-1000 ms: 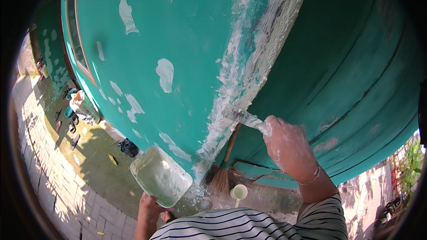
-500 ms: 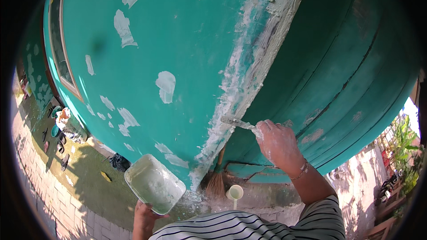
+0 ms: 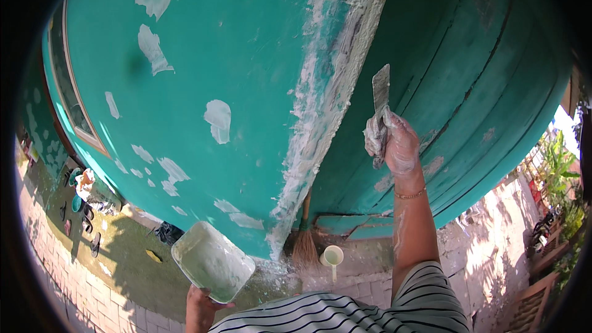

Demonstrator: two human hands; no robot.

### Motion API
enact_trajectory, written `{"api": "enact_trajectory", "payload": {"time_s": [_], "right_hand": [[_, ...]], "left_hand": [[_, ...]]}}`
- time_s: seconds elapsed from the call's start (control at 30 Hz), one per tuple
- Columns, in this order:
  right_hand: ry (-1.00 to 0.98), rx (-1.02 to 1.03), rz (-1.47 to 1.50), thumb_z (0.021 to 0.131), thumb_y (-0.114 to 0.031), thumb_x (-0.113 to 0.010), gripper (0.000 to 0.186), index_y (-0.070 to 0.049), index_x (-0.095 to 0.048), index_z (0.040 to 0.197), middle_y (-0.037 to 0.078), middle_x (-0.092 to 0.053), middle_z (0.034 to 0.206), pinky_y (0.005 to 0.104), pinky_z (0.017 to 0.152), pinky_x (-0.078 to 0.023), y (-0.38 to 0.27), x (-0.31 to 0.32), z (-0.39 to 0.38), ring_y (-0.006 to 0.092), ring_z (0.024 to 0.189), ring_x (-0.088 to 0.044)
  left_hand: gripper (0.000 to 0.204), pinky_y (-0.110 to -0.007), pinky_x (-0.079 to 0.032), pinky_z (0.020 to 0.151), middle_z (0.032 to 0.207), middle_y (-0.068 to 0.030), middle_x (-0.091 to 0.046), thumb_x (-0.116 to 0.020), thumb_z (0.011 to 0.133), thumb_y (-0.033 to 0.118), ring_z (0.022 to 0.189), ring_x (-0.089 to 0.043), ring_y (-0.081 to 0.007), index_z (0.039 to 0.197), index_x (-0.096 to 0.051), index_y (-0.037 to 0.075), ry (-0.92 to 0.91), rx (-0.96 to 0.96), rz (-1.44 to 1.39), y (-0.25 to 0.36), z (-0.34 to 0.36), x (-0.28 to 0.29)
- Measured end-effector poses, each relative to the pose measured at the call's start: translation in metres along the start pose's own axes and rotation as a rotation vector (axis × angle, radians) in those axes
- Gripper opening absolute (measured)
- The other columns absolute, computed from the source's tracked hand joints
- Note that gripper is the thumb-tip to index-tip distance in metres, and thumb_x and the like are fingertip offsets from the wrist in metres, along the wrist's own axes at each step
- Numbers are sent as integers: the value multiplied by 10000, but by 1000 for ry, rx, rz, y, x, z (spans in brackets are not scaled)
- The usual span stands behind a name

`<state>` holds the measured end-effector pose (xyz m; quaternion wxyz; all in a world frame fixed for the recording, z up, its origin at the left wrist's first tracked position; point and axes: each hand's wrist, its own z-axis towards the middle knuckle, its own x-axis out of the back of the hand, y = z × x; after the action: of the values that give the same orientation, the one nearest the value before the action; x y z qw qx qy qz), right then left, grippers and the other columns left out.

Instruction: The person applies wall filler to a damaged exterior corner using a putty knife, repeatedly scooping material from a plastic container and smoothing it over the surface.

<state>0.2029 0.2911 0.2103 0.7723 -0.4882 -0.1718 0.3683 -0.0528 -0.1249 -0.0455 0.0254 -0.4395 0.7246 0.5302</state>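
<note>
Most of the view is taken up by the green wall [image 3: 246, 55], dotted with pale patches, and past its corner the darker wall [image 3: 456, 142], crossed by black seams, is thrown into shade. Down that corner edge a thick, rough band of white putty [image 3: 324, 86] is spread, right to the bottom! At the foot of the corner a straw broom [image 3: 304, 245] is seen standing, bristles to the ground [image 3: 132, 250]. Near the green wall's bottom edge, left of the corner, a pale, smeared tray [image 3: 196, 242] is held by the left hand [image 3: 201, 306]: the near rim is grasped, though how the fingers underneath are set cannot be told. And across, before the shaded wall, by the right hand [image 3: 399, 143] the putty knife [image 3: 382, 86] is gripped, white-caked fingers curled around the handle, blade pointed upward, apart from the band. Just right of the broom, a cream dipper [image 3: 333, 255] is spotted.
</note>
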Motion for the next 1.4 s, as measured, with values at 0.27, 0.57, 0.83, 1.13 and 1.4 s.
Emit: {"api": "enact_trajectory", "payload": {"time_s": [0.27, 0.57, 0.83, 1.13, 1.4], "right_hand": [[-41, -79, 287, 1010, -467, -493, 473, -72, -531, 752, 47, -453, 561, 306, 437, -340, 57, -13, 5, 164, 462, -396], [-164, -603, 349, 1016, -403, -499, 419, -71, -529, 763, 12, -463, 569, 264, 403, -316, 126, 15, -92, 116, 430, -378], [259, 56, -574, 1027, -93, -481, 276, 33, -611, 1236, 65, -589, 914, 254, 643, -460, 9, -5, -83, 119, 732, -519], [284, 1070, -1638, 764, 47, -658, 547, -112, -684, 1287, 97, -578, 954, 400, 817, -491, -71, -33, 9, 273, 832, -548], [270, 1164, -1824, 763, 8, -668, 561, -159, -675, 1298, 107, -558, 944, 409, 806, -486, -127, -35, 53, 301, 868, -543]], "left_hand": [[834, -584, -608, 759, 1367, -156, -550, -721, 777, 363, 1174, -604, -389, 1479, -360, 94, -41, -15, 10, 4, -3, -12], [785, -609, -603, 768, 1394, -146, -529, -700, 800, 309, 1182, -598, -393, 1471, -363, 81, -54, -7, -54, -10, 6, -14], [773, -562, -623, 720, 1363, -160, -542, -692, 815, 340, 1153, -616, -379, 1465, -363, 82, -11, -50, -10, -2, 8, -31], [819, -537, -629, 691, 1370, -163, -540, -723, 792, 369, 1155, -613, -381, 1463, -365, 65, -12, -42, -31, -11, 8, -34], [858, -554, -628, 708, 1381, -161, -529, -742, 769, 368, 1160, -608, -388, 1474, -349, 77, -2, -48, -49, -13, 4, -32]]}}
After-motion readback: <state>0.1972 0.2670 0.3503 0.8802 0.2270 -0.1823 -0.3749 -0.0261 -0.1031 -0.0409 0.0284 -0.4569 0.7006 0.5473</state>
